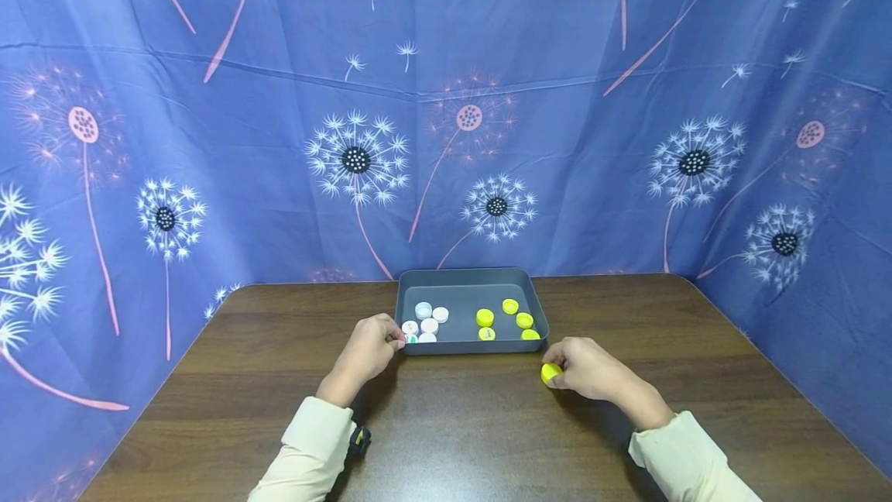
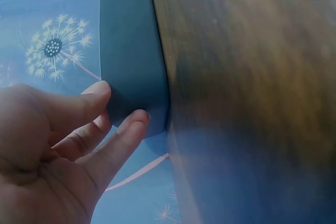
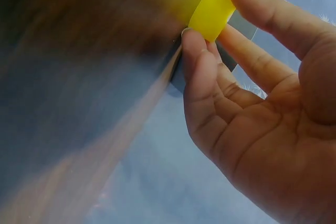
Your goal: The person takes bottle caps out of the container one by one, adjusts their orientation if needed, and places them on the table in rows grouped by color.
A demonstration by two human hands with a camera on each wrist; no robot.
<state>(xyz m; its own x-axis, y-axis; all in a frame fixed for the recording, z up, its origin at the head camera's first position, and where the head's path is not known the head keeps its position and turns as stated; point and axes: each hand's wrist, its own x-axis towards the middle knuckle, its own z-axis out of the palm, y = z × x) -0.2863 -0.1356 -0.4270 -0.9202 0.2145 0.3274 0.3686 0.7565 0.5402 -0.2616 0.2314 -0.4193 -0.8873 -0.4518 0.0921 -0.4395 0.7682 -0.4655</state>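
Note:
My left hand (image 1: 372, 344) grips the near left corner of a shallow dark grey tray (image 1: 470, 276). In the left wrist view, the thumb lies at the tray's rim and the other fingertips press its outer wall (image 2: 135, 51). In front of the tray's near right corner, my right hand (image 1: 588, 368) pinches a yellow bottle cap (image 3: 212, 13) between thumb and fingers, close over the table. Inside the tray, several white caps (image 1: 429, 325) are gathered at the left, and several yellow caps (image 1: 485, 318) lie spread from the middle to the right.
The tray stands at the far edge of a dark brown wooden table (image 1: 460, 424). Behind and beside the table hangs a blue curtain (image 1: 571, 177) printed with dandelions. A black band (image 1: 359, 440) shows beneath the left sleeve.

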